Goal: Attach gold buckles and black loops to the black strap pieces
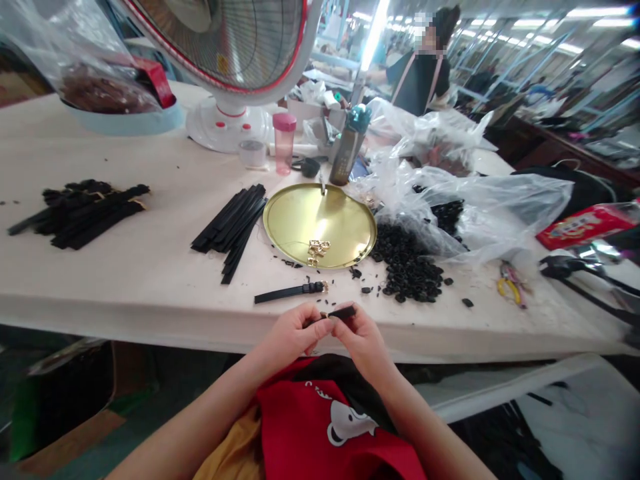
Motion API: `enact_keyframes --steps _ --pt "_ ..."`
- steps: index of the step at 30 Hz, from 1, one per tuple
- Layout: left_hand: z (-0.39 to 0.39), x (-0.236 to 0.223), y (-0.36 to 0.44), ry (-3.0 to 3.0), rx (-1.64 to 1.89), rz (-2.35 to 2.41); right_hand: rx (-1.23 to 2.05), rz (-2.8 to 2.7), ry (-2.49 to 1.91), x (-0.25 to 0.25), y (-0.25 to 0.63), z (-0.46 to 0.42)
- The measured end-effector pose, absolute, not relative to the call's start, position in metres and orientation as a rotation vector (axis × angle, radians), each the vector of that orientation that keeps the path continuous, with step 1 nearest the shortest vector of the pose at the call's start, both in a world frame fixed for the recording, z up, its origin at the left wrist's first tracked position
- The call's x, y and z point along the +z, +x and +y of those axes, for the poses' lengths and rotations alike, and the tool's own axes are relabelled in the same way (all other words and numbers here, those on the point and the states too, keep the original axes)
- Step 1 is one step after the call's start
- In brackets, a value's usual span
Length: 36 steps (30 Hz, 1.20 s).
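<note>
At the table's front edge, my left hand (309, 328) and my right hand (359, 331) meet, fingers closed on a short black strap (343, 311). A glint of gold, apparently a buckle, shows between the thumbs; the fingers cover most of it. Just beyond my hands lies a black strap with a gold buckle (293, 292). Behind that, several gold buckles (318, 251) are grouped on a round gold tray (285, 217). Plain black straps (233, 223) are piled left of the tray, and a heap of small black loops (407, 267) spreads to its right.
Buckled straps (95, 210) lie in a bundle at far left. A fan (230, 123), a pink bottle (284, 143) and a dark bottle (350, 147) stand behind. Right are a clear plastic bag (515, 207) and yellow-handled pliers (509, 288). A person (420, 80) is in the background.
</note>
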<state>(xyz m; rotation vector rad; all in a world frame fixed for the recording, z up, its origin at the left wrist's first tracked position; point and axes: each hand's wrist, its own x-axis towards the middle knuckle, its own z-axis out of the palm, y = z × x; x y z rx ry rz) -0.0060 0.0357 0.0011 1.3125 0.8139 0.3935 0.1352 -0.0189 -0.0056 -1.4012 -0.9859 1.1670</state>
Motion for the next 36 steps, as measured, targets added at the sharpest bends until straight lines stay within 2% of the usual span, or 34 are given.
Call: enact_keyframes --steps 2,7,13,20,24,28,30,36 --pt "0.036 -0.001 -0.005 1.303 0.408 0.816 1.067 -1.104 -1.414 0.000 0.134 -0.025" --pt "0.036 -0.003 -0.003 1.506 0.441 0.800 1.126 -1.351 -1.460 -0.002 0.157 -0.031" --pt "0.042 -0.010 0.000 1.595 0.404 0.919 0.383 -1.504 -1.958 -0.014 0.236 -0.013" --pt "0.050 -0.017 0.012 1.505 0.345 0.924 0.280 -1.939 -2.088 -0.032 0.245 0.019" --pt "0.055 -0.016 0.017 1.455 0.344 0.933 0.478 -1.711 -2.056 -0.034 0.239 0.025" --pt "0.058 -0.011 0.025 1.423 0.432 0.954 1.118 -1.052 -1.692 -0.025 0.224 0.021" --pt "0.059 -0.008 0.028 1.385 0.481 0.946 1.329 -0.748 -1.450 -0.020 0.210 0.018" --pt "0.060 0.000 0.024 1.279 0.569 0.977 1.436 -0.445 -1.211 -0.012 0.175 0.015"
